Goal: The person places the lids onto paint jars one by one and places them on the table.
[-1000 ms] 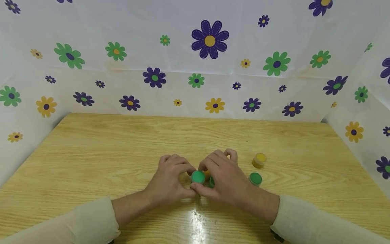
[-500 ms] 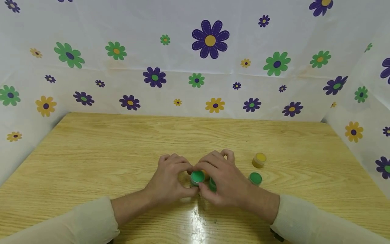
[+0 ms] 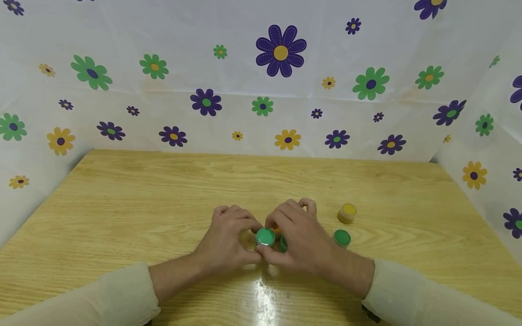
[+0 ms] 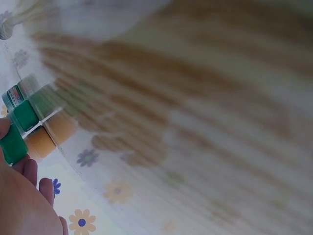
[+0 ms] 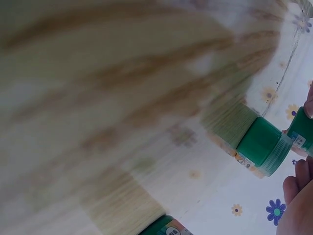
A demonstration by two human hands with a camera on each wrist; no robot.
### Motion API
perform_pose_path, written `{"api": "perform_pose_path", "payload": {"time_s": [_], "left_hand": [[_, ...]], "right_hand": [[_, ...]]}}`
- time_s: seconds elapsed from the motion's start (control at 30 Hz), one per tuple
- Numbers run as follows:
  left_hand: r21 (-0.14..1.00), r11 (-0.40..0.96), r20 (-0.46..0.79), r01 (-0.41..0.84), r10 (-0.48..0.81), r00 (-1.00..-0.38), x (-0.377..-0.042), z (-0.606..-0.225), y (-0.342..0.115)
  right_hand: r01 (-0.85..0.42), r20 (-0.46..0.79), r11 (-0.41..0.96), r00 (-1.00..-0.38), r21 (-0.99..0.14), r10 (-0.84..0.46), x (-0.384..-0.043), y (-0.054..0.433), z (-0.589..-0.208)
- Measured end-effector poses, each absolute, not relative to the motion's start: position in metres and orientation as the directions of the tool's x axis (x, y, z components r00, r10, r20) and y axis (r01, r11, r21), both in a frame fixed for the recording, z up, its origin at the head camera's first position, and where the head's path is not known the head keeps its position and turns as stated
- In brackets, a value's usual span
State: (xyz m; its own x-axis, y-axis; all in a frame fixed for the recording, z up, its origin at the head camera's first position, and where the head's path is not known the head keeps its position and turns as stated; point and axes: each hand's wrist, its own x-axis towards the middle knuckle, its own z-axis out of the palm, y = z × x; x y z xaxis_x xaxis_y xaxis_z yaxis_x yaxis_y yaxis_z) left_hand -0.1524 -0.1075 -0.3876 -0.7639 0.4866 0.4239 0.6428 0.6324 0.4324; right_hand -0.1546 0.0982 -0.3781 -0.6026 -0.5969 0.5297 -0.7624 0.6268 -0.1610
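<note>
In the head view a small jar with bright green paint and a shiny round top (image 3: pixel 265 237) sits between both hands near the table's front middle. My left hand (image 3: pixel 224 240) curls its thumb and fingers round the jar's left side. My right hand (image 3: pixel 302 240) pinches the same jar with thumb and forefinger from the right. Behind the right hand's fingers, a second green jar (image 3: pixel 283 243) and an orange jar (image 3: pixel 277 231) are mostly hidden. In the left wrist view the held jar (image 4: pixel 13 148) appears beside the orange jar (image 4: pixel 40 143).
Right of my right hand stand another green jar (image 3: pixel 342 238) and, farther back, a yellow jar (image 3: pixel 347 213). The wooden table (image 3: pixel 163 190) shines with a light reflection near its front. A flowered white cloth (image 3: pixel 240 77) hangs behind it and at both sides.
My right thumb and forefinger shifted round the jar's edge half a second ago and are now back near their earlier place. The left hand and the other jars have stayed put.
</note>
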Motion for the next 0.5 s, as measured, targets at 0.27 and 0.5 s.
{"api": "perform_pose_path", "payload": {"time_s": [0.27,0.5], "left_hand": [[0.427,0.646,0.428,0.633,0.472,-0.771,-0.1530,-0.3864,-0.1094],[0.403,0.657,0.441,0.637,0.471,-0.764,-0.1540,-0.3862,-0.1093]], "right_hand": [[-0.775,0.519,0.606,-0.597,-0.178,-0.612,-0.1550,0.0978,-0.3759],[-0.807,0.549,0.570,-0.549,-0.152,-0.631,-0.1555,0.0976,-0.3775]]}}
